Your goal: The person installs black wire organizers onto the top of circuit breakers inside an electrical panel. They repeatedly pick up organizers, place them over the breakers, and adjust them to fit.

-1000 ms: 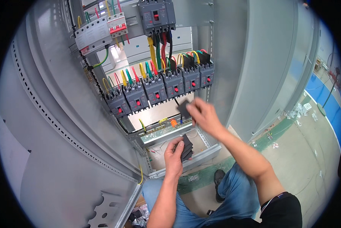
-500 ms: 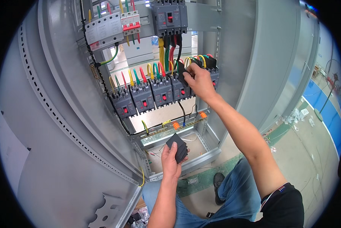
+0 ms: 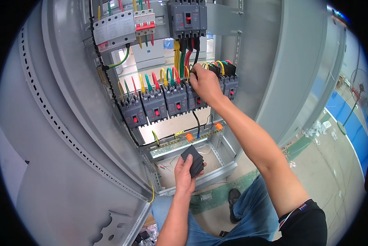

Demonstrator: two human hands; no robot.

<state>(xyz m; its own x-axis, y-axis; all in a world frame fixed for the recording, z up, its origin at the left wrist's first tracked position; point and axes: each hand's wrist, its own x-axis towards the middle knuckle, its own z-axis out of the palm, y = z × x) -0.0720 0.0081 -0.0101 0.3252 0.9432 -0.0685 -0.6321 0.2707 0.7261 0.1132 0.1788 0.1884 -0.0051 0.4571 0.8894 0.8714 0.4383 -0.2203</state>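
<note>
My left hand is closed around a fanned stack of thin black phase barriers, low in front of the cabinet's base. My right hand reaches to the top of a row of dark grey moulded-case circuit breakers with red toggles. Its fingers are pinched at the wire terminals right of the row's middle. A single phase barrier is in that pinch, mostly hidden by the hand. Yellow, green and red wires loop from the breaker tops. Black barriers stand upright between wires at the right end.
Above is a larger main breaker, with a white surge protector and a small red-toggled breaker to its left. Below the row runs a terminal bar with orange insulators. Grey cabinet walls flank both sides.
My right hand has moved slightly left and down onto the breaker terminals, and its barrier, plainly visible before, is now mostly hidden. My left hand keeps its stack almost still.
</note>
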